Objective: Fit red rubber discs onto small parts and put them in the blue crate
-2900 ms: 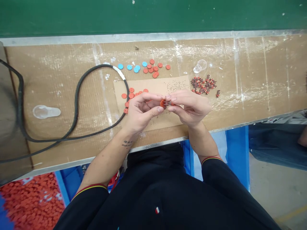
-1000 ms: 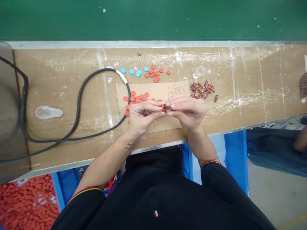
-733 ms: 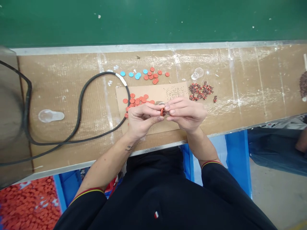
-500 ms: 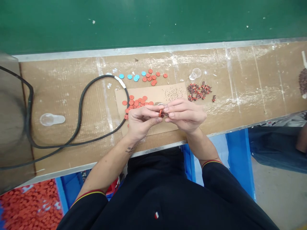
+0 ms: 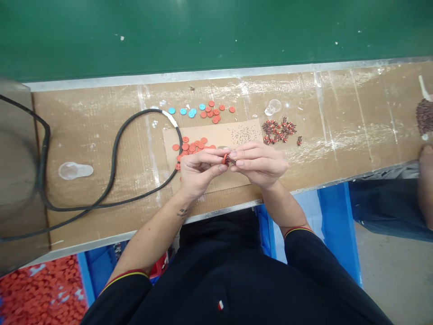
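Between thumb and fingers, my left hand (image 5: 199, 174) pinches a small red disc (image 5: 225, 159), seen nearly edge-on. My right hand (image 5: 262, 163) is closed at the disc's right side on a small dark piece (image 5: 231, 160), partly hidden by the fingertips. Both hands meet over a cardboard sheet (image 5: 216, 129). Loose red discs (image 5: 192, 147) lie on the sheet beyond my left hand, and tiny dark bits (image 5: 245, 133) are scattered beyond my right hand. A pile of red and dark twisted pieces (image 5: 277, 131) sits to the right of the sheet.
A black cable (image 5: 113, 158) loops over the left side and across the sheet's edge. Blue discs (image 5: 183, 111) lie behind the sheet. Clear plastic scoops (image 5: 75, 170) rest on the table (image 5: 338, 122). Another person's arm (image 5: 426, 185) shows at the far right.
Both hands keep their grip at nearly the same place, with the red disc turned slightly. At the far right, more of the other person's arm has come into view.
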A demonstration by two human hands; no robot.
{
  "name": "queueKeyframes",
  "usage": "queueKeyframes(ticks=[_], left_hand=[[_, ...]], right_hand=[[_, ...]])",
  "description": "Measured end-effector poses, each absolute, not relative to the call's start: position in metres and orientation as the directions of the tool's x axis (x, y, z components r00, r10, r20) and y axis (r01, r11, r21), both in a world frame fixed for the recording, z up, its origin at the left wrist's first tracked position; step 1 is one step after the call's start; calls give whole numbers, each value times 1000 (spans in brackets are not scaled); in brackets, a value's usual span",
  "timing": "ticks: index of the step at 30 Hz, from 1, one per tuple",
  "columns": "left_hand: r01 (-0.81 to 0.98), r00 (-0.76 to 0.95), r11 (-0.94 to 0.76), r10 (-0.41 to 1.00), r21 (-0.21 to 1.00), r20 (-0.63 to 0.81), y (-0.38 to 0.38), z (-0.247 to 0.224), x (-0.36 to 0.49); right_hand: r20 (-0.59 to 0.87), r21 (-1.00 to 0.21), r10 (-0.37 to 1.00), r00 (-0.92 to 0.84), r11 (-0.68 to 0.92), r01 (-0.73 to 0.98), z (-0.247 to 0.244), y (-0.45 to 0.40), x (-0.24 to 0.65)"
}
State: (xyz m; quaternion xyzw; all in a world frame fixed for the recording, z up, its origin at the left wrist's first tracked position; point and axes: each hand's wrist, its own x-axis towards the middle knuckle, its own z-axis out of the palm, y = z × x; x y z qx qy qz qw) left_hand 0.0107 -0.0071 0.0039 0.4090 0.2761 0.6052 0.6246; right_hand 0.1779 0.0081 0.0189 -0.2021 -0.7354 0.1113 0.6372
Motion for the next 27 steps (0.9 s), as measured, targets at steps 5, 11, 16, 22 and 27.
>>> queueKeyframes(ticks=[5,11,16,22,27], left_hand=[[-526,114,-32,988,850,107,-6,3,10],[-544,144,-76,973,835,182,-6,1,9],[-545,175,-78,963,835,205,-4,-1,7],[-523,192,-71,961,849,198,-3,-5,4],[-509,208,-129,941,851,267,-2,-6,2]], right_hand=[[875,-457,470,-112,880,126,17,8,178],[874,-466,477,-91,876,126,18,8,178],[860,-498,502,-94,865,67,18,8,180],[841,-528,534,-87,845,85,16,7,182],[833,-532,546,-90,835,143,15,7,183]])
